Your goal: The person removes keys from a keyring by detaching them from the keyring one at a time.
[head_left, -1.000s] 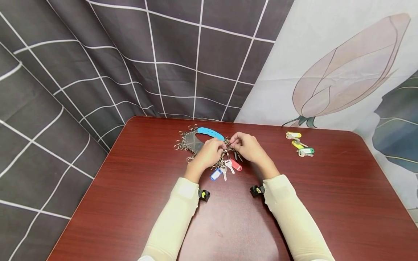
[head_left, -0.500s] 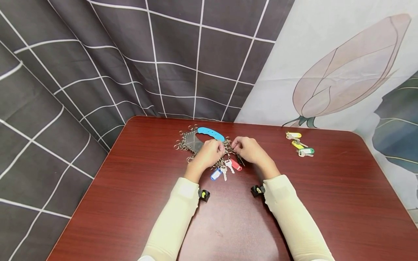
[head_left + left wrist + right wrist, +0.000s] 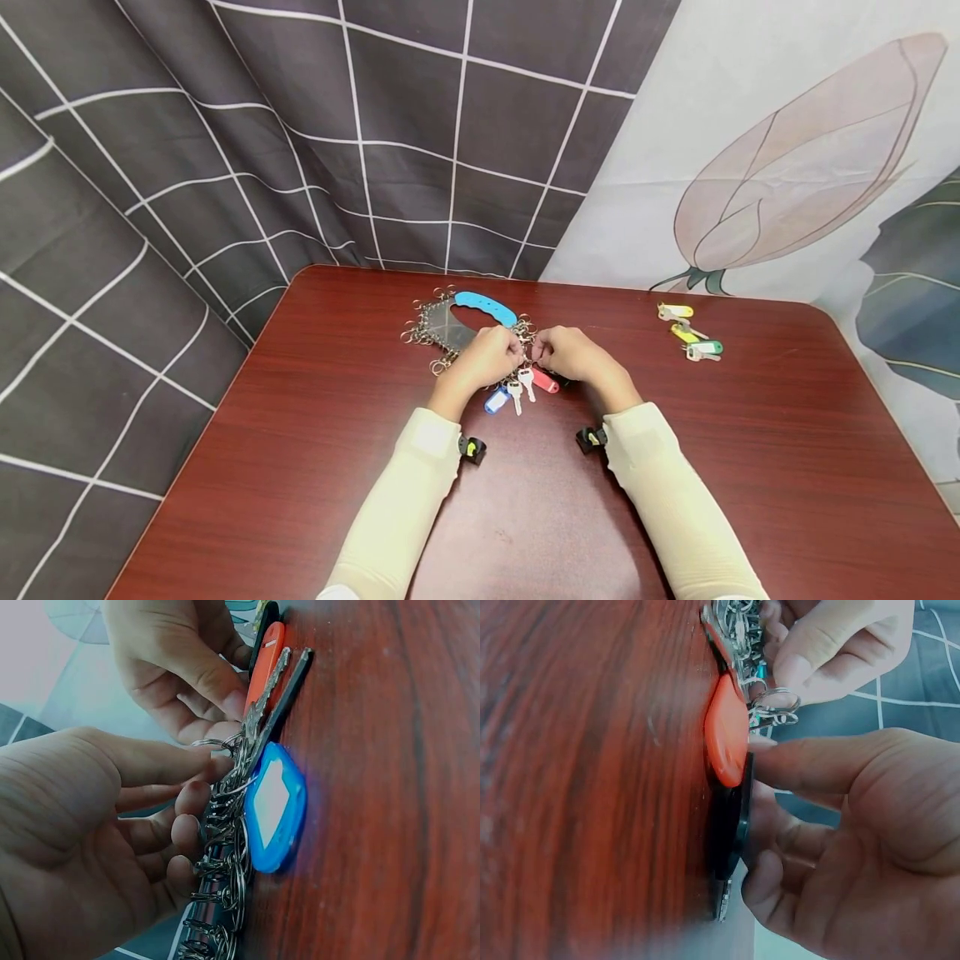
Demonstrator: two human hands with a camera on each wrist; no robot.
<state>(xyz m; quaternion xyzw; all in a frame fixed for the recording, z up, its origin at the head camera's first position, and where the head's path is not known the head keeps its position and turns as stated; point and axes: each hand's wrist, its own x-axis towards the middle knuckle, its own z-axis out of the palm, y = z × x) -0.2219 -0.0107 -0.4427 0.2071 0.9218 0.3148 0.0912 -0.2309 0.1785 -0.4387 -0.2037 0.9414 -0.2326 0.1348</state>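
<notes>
A: Hands?
B: Left hand (image 3: 489, 357) pinches a round silver metal ring (image 3: 776, 716); right hand (image 3: 576, 357) pinches a black plastic key tag (image 3: 733, 825) beside it.
A: Changed?
B: Both slid lower in head view; ring and tag look mid-handling, I'd judge.
A: Around?
B: Oblong red plastic tag (image 3: 546, 382) nearest, then flat grey blue-handled plate (image 3: 450, 327), on red-brown table (image 3: 337, 417).

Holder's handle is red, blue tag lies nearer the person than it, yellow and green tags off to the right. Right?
Not the colour: the handle is blue, per the head view. The blue tag does lie nearer the person, with the yellow tags and green tag off to the right.
</notes>
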